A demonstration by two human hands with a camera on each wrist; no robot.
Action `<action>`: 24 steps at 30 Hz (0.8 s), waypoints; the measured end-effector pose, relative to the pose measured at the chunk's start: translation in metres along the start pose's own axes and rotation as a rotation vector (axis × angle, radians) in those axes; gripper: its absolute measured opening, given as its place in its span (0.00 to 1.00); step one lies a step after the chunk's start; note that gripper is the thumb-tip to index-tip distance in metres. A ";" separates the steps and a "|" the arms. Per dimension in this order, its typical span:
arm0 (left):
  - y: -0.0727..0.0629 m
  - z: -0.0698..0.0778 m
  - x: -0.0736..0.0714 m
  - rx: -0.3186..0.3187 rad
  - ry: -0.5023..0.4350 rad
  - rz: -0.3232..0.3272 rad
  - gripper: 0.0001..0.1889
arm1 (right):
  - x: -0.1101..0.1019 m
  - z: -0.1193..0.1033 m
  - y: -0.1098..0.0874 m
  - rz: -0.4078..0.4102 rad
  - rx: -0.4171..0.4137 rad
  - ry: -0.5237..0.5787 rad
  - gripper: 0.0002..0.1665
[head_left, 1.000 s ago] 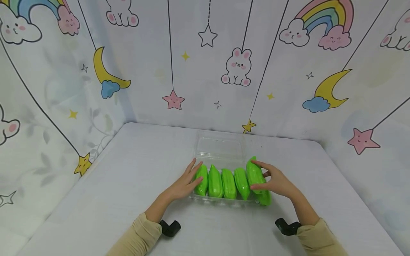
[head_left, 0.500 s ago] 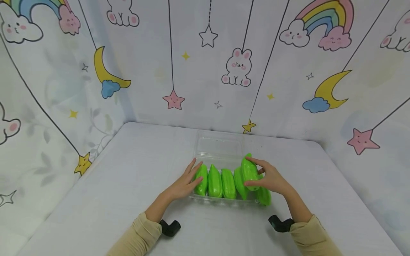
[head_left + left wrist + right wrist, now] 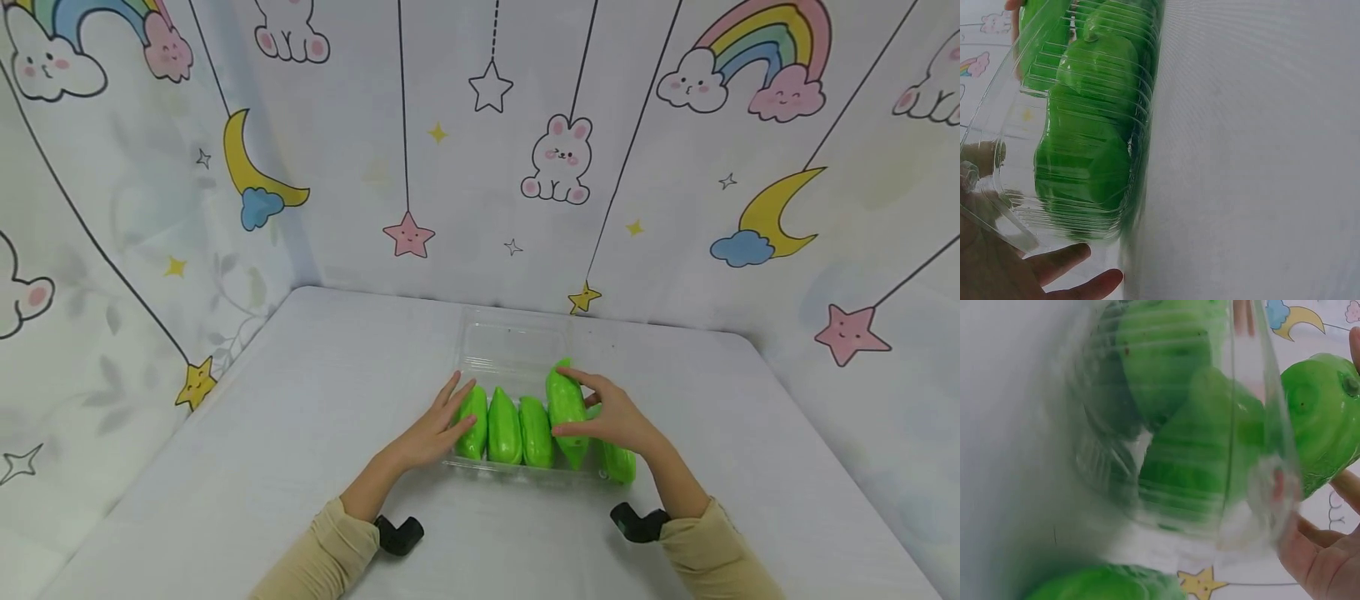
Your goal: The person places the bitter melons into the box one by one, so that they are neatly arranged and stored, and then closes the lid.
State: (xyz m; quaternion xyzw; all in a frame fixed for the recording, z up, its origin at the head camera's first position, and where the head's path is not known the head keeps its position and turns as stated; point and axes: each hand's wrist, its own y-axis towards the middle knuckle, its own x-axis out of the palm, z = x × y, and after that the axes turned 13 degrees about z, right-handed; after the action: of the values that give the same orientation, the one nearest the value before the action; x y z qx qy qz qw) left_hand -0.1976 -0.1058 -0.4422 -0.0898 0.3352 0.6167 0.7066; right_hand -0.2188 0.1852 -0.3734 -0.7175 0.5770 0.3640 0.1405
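Observation:
A clear plastic box (image 3: 517,473) with its lid folded back holds a row of glossy green, elongated, fruit-shaped pieces, one of them the middle green piece (image 3: 505,427). My right hand (image 3: 611,417) holds another green fruit (image 3: 566,396) between thumb and fingers, raised over the right part of the row. In the right wrist view that held green fruit (image 3: 1322,419) shows above the box rim. My left hand (image 3: 429,429) touches the left end of the box with spread fingers, beside the leftmost green piece (image 3: 472,421). In the left wrist view its fingers (image 3: 1094,284) stretch past the box end.
One more green piece (image 3: 619,463) lies at the right end of the box, partly behind the right hand. The transparent lid (image 3: 513,342) lies back on the white table (image 3: 360,358). A patterned cloth (image 3: 480,167) stands behind the table. Black wrist mounts (image 3: 400,535) sit at both sleeves.
My right hand has carried the green fruit leftward, from over the right end of the box to over the fourth piece. More of the piece at the right end shows. The left hand stays put.

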 end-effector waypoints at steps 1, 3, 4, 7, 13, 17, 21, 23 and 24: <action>0.000 0.000 0.000 0.000 -0.001 -0.001 0.31 | 0.002 -0.001 0.000 0.000 0.001 0.001 0.50; 0.001 0.000 0.001 0.003 -0.001 -0.003 0.31 | 0.006 -0.003 0.001 -0.003 0.008 0.004 0.51; 0.000 0.000 0.000 0.001 -0.002 -0.003 0.31 | 0.008 -0.003 0.001 -0.003 0.008 0.000 0.51; 0.000 0.000 0.000 -0.003 -0.002 -0.004 0.31 | 0.012 -0.006 0.003 0.000 0.011 -0.014 0.52; -0.001 0.002 -0.001 -0.005 0.001 -0.007 0.32 | 0.015 -0.012 0.005 0.015 -0.015 -0.024 0.52; -0.002 0.002 -0.001 -0.006 -0.001 -0.008 0.31 | 0.016 -0.014 0.005 0.020 -0.028 -0.031 0.52; -0.001 0.003 -0.001 -0.007 0.000 -0.006 0.31 | 0.018 -0.016 0.005 0.025 -0.028 -0.043 0.53; -0.001 0.004 -0.002 -0.004 0.002 -0.006 0.31 | 0.020 -0.017 0.005 0.026 -0.037 -0.043 0.53; -0.001 0.004 -0.002 -0.005 0.002 -0.007 0.31 | 0.021 -0.018 0.005 0.025 -0.039 -0.040 0.53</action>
State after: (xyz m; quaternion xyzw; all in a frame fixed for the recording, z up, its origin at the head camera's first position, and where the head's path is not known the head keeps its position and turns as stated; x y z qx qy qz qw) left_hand -0.1949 -0.1056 -0.4383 -0.0933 0.3340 0.6148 0.7084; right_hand -0.2156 0.1577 -0.3740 -0.7055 0.5759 0.3909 0.1335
